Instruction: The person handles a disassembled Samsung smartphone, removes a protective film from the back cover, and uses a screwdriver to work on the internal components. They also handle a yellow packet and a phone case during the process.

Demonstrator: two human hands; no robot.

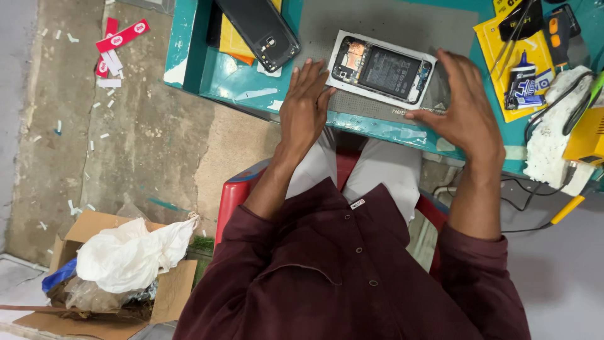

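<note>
An opened smartphone (382, 70), back cover off with battery and boards showing, lies on a grey mat (402, 28) between the hands. The left hand (304, 108) rests open-fingered at its left end; the right hand (462, 107) hovers spread by its right end, neither gripping it. The teal worktop (236, 79) stands over a rough concrete floor (126, 138), a cardboard box (94, 226) nearby.

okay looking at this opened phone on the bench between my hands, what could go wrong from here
1. The opened phone lies near the bench edge; a nudge from the left hand or right hand might push it off.
2. Its battery and boards are exposed, so a fingertip could smudge or strain them.
3. The glue bottle stands close by the right hand.
</note>
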